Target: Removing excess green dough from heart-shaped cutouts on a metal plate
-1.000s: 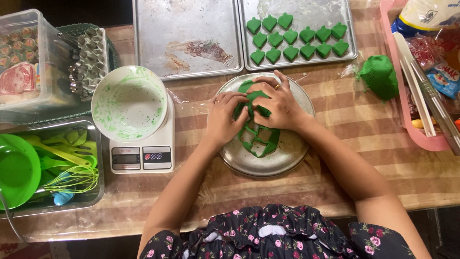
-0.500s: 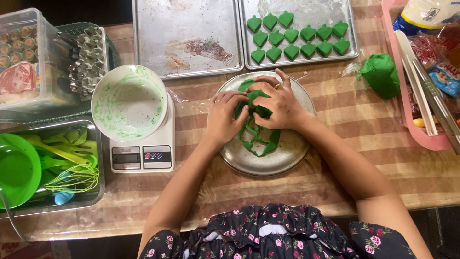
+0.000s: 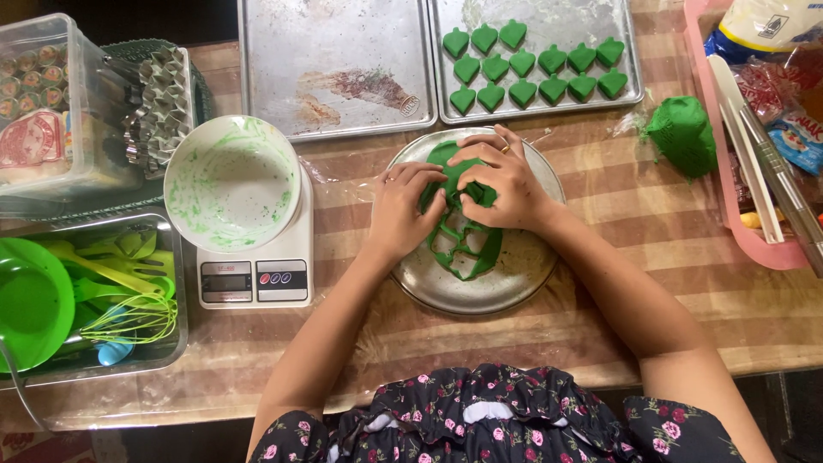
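Your left hand and right hand both pinch the green dough sheet lying on the round metal plate on the bench. The sheet looks soft and full of cut-out holes, likely to tear; take it by its thicker upper edge, not the thin strips.

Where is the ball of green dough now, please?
In the head view, the ball of green dough lies on the table's right side, between the round metal plate and the pink tray.
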